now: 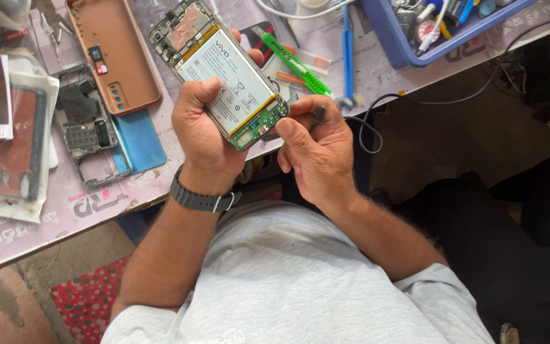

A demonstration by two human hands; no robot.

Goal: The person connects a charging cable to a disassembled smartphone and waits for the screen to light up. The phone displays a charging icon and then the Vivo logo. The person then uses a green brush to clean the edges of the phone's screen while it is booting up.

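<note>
My left hand [206, 137] grips an opened phone [221, 70] with its back off, its white battery and green circuit boards facing up. A dark watch sits on that wrist. My right hand [316, 150] is at the phone's lower end and pinches a thin dark cable plug [319, 114] beside the bottom board. The black cable [367, 124] loops away to the right.
On the pink mat [97, 204] lie a brown phone back cover [114, 54], a blue cover with a grey frame [90, 137], bagged parts [11, 153], a green cutter [297, 64], a blue tool [347, 48]. A blue tray [396, 44] of tools stands at the back right.
</note>
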